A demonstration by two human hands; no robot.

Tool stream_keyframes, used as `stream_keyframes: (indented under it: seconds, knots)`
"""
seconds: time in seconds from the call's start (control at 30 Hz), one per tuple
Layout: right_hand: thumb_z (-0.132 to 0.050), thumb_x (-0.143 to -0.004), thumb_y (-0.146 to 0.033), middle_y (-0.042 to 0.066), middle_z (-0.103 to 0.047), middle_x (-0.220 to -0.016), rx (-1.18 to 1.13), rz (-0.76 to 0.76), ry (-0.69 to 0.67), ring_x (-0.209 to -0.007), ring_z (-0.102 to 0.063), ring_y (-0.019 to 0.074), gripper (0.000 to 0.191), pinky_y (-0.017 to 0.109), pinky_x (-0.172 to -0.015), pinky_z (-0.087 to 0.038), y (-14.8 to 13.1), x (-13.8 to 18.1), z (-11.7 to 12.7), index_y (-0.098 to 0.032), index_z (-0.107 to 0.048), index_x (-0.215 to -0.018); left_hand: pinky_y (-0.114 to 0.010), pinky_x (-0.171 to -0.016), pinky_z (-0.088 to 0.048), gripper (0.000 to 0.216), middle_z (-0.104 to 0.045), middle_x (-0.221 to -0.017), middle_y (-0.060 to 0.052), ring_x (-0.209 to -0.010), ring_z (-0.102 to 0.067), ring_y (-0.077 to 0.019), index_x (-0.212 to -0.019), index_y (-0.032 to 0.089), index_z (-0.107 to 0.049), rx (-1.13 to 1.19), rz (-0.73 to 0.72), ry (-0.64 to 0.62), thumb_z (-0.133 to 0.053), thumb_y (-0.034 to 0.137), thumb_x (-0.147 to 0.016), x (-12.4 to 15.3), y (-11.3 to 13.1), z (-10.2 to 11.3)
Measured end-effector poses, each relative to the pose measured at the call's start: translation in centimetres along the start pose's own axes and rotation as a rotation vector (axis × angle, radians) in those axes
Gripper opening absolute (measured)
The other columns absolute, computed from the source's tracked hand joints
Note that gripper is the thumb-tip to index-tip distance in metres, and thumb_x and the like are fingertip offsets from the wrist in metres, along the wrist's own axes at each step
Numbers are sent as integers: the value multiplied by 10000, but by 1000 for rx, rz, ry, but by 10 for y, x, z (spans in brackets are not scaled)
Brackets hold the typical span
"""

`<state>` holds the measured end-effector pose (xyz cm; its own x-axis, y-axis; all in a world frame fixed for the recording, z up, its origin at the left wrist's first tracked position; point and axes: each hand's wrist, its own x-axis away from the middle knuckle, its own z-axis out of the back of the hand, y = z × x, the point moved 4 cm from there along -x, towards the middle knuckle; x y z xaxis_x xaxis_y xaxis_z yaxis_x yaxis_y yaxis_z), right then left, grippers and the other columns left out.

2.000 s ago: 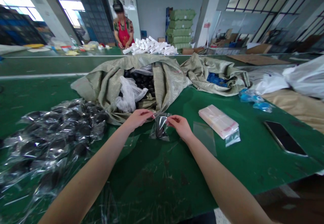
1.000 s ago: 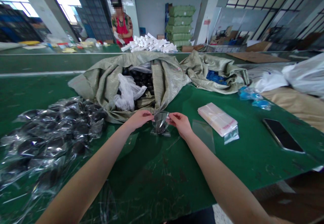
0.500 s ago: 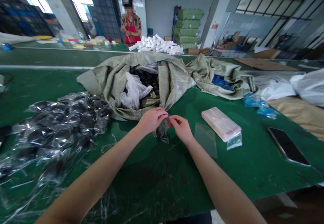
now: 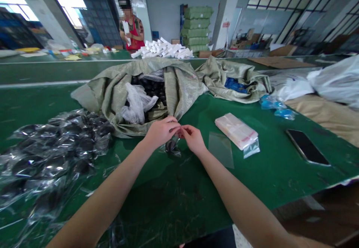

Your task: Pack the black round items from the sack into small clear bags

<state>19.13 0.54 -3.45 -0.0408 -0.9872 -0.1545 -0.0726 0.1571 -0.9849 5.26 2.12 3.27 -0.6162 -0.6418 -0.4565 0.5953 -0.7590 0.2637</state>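
Note:
Between my two hands hangs a small clear plastic bag (image 4: pixel 172 148) with a dark round item inside. My left hand (image 4: pixel 162 131) pinches its upper edge, fingers closed. Right beside it, my right hand (image 4: pixel 193 138) grips the same edge between thumb and forefinger, the fingertips of both hands nearly touching. To the left lies a heap of bagged black round items (image 4: pixel 67 143). Behind my hands an open woven sack (image 4: pixel 179 87) holds loose black items (image 4: pixel 153 87) and a crumpled clear bag (image 4: pixel 137 104). A stack of flat clear bags (image 4: pixel 235 130) is to my right.
A single clear sheet (image 4: pixel 220 149) lies by the bag stack. Further right are a phone (image 4: pixel 307 147) and blue bagged pieces (image 4: pixel 280 108). Another woven sack (image 4: pixel 213 72) holds blue items. Across the table a person in a red apron (image 4: pixel 134 33) stands behind white pieces (image 4: pixel 164 49).
The view has shifted, so most things sit further left. My hands keep their pinch on the bag's edge. The person opposite now holds up a white piece.

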Motion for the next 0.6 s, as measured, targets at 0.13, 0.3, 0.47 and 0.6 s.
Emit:
stream_keyframes:
  seconds: [0.13, 0.3, 0.47, 0.6]
  knots:
    - [-616, -801, -386, 25, -702, -812, -57, -11, -25, -754, -674, 180, 184, 339, -790, -568, 2, 0, -2, -217, -672, -850, -268, -739, -454, 319, -679, -1093, -44, -868, -638, -162, -1029, 228, -718, -113, 6, -52, -428, 341, -960, 2, 2, -4]
    - [-539, -868, -341, 47, -718, -882, 181, 140, -22, -807, -675, 192, 204, 332, -797, -547, -9, 4, 0, -216, -693, -918, -274, -635, -413, 358, -682, -1081, -61, -834, -637, -170, -1021, 226, -719, -231, -23, -81, -392, 361, -966, 4, 3, -6]
    - [-488, -910, -302, 57, -724, -899, 460, 296, 8, -787, -665, 194, 236, 313, -767, -510, -16, 9, 3, -219, -702, -968, -272, -592, -378, 358, -688, -1003, -59, -782, -625, -161, -965, 215, -717, -312, -27, -62, -383, 343, -967, 4, 5, -7]
    - [-485, -916, -298, 52, -725, -895, 509, 339, 11, -782, -665, 189, 232, 290, -753, -494, -19, 11, 2, -219, -699, -960, -260, -586, -366, 306, -677, -957, -54, -757, -610, -150, -914, 209, -703, -318, -18, -44, -416, 308, -951, 3, 6, -8]
